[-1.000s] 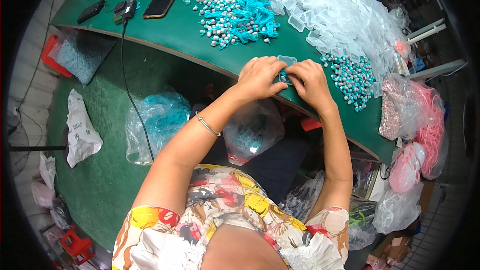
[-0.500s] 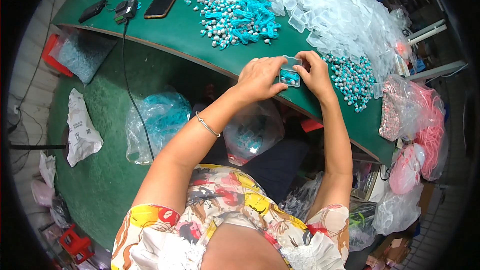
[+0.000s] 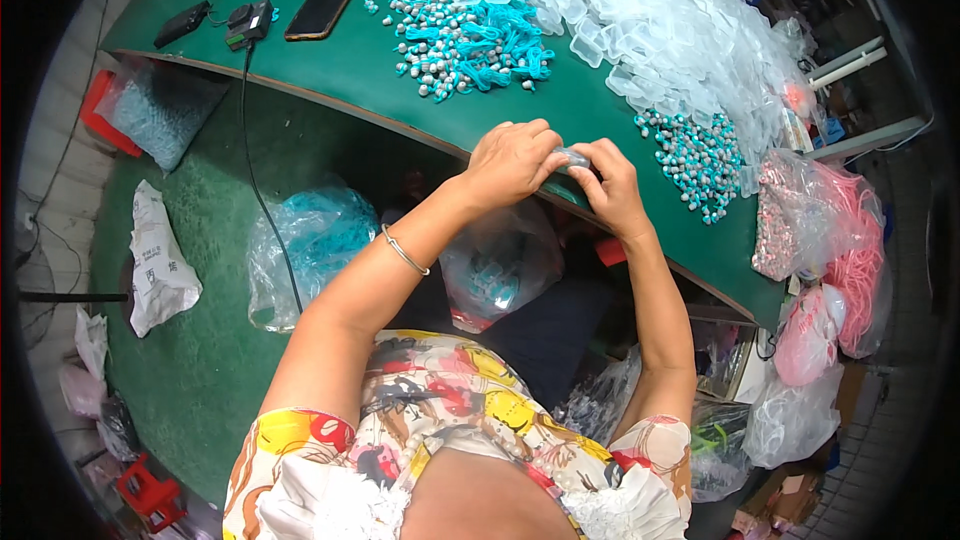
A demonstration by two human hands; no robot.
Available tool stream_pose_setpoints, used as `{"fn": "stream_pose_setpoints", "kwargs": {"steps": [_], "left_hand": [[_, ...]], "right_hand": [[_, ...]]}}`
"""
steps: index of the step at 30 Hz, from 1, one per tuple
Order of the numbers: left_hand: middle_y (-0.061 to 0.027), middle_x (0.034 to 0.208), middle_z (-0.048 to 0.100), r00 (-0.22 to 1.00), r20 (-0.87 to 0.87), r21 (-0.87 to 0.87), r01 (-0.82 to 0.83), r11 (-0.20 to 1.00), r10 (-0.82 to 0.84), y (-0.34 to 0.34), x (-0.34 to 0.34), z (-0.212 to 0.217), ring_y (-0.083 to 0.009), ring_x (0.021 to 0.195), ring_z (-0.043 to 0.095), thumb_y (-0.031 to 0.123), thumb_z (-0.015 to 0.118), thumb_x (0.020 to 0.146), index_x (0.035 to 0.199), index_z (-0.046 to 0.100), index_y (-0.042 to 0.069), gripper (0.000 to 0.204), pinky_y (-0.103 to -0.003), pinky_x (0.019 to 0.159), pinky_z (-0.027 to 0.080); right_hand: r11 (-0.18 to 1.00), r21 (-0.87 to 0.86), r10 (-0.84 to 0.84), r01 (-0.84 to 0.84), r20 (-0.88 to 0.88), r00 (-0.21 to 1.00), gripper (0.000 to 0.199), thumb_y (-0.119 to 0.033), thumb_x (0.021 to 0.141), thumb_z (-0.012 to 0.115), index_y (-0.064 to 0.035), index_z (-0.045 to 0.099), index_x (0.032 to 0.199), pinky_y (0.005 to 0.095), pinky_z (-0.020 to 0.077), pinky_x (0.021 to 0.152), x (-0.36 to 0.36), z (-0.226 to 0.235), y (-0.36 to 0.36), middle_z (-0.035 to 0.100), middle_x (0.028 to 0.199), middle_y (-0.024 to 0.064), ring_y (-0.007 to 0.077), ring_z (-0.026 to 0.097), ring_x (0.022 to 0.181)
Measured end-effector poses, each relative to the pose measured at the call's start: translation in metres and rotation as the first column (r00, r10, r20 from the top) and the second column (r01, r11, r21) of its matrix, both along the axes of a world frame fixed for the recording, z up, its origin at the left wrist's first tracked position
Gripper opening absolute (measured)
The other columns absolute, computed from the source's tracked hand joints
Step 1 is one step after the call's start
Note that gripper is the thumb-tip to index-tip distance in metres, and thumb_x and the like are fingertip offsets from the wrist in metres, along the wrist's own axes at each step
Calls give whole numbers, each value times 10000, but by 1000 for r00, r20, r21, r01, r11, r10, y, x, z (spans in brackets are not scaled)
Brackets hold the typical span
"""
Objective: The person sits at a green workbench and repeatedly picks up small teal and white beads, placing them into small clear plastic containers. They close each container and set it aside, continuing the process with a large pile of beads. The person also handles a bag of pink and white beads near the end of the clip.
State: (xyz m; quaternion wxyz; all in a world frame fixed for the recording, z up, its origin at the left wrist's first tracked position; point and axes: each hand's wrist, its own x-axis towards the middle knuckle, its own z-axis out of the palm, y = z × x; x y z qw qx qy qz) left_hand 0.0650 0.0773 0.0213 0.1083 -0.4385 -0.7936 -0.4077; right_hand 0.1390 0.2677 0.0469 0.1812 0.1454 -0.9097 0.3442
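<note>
- box (image 3: 572, 158): small, clear, btwn the 2 hands, right over the table's near edge; both hands touch it, so neither is nearer
- l hand (image 3: 513, 158): thumb + fingers pinched on the box's l end, back of hand up; box lies to the r of this grip
- r hand (image 3: 612, 187): also closed on the box, thumb toward the person, fingers curled over the far side; box lies to its l
- box axis: shows as a narrow strip running l to r, approx along the line from one hand to the other; seen nearly edge-on + part covered by fingers, so true long side is hard to call
- can't tell if the lid is fully down, what's inside, or if the box touches the table (image 3: 585, 100) or is held just above it
- bead pile (image 3: 695, 165): teal + silver, on the table to the r, nearer the r hand, apart from it
- cord pile (image 3: 470, 45): teal cords w/ beads, beyond the l hand, apart from it
- case heap (image 3: 640, 30): clear plastic, far side of the table, beyond both hands
- phone (image 3: 323, 7): flat on the table, far l, well apart from either hand
</note>
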Motion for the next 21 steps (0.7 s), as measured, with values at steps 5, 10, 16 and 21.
{"fn": "stream_pose_setpoints", "kwargs": {"steps": [5,10,16,21], "left_hand": [[-106,807,594,991,126,122,39,992,-54,-10,-7,-3,-345,752,600,266,604,934,875,650,74,207,-444,697,470],[-97,764,602,997,18,202,68,977,-73,-2,12,-1,-314,711,611,295,648,893,772,649,83,244,-431,629,453],[-59,752,571,969,-60,-85,233,969,-238,-11,71,-21,-255,731,602,326,719,819,827,646,115,223,-380,670,446],[-105,738,575,994,-104,135,51,989,-37,-17,39,3,-321,696,613,155,697,808,896,631,82,132,-440,617,492]], "right_hand": [[993,-119,44,-20,201,979,147,-107,864,691,-3,680,967,318,451,627,-6,9,-10,576,784,78,205,588,721],[987,116,-90,107,-142,986,171,-192,915,644,-55,698,1002,386,459,818,-93,18,19,661,958,97,241,597,936],[702,610,-259,367,-262,930,121,-137,853,648,-111,690,963,478,373,918,-140,-9,20,667,972,69,265,583,1027],[816,528,-107,238,-266,958,115,-76,819,653,-128,665,921,439,382,861,-90,-11,18,643,902,34,242,606,922]]}}
